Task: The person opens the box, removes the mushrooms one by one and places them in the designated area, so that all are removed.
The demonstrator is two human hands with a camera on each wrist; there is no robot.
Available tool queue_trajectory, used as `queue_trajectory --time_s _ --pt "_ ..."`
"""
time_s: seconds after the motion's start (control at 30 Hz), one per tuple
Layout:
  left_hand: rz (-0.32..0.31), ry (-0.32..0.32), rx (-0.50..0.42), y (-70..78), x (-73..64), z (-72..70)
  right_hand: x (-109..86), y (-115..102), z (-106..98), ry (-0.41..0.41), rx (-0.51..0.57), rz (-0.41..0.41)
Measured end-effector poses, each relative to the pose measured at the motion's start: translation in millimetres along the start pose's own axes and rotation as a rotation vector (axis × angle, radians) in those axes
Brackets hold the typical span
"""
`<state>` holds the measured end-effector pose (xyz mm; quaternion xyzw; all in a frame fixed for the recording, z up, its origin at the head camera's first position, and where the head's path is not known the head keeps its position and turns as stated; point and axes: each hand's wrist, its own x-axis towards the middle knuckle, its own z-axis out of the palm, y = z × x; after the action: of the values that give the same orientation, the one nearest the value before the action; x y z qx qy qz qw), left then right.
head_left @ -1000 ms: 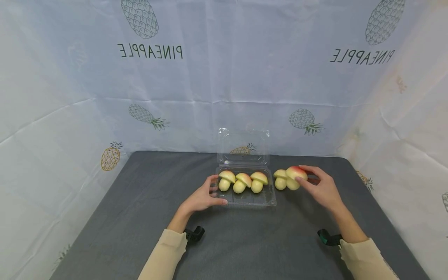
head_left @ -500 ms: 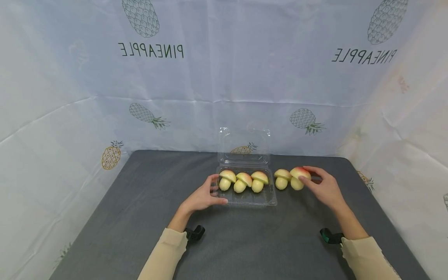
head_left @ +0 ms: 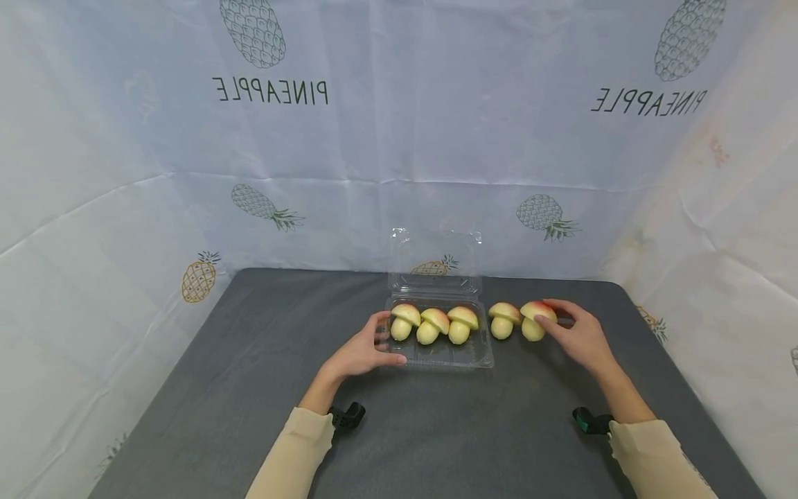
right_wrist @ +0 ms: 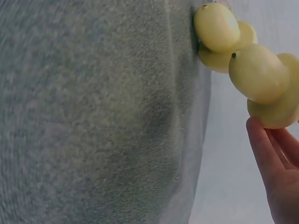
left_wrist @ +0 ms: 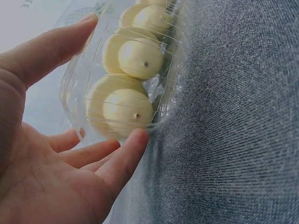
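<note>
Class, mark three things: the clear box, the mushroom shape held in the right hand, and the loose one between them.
Clear box (head_left: 441,354): head view, bare front part of its base.
Held mushroom shape (right_wrist: 261,77): right wrist view, on its stem.
Loose mushroom shape (head_left: 501,328): head view, on its stem.

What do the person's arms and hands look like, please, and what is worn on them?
The left hand and right hand are bare, without gloves. Both arms have cream or beige long sleeves. At each wrist a small black device juts out, curved on the left; the right one also shows a green patch. I see no cables.
</note>
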<state>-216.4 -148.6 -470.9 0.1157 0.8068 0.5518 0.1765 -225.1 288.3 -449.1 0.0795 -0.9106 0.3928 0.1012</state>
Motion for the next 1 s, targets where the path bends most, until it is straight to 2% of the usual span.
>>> queue_trajectory --time_s 0.47,1.0 --pt "-0.002 0.005 0.012 -0.7 -0.7 0.0 7.4 16.5 3.9 -0.065 -0.056 0.067" --pt "-0.001 0.007 0.011 -0.6 -0.3 1.3 17.9 22.6 9.1 -0.147 -0.084 0.127"
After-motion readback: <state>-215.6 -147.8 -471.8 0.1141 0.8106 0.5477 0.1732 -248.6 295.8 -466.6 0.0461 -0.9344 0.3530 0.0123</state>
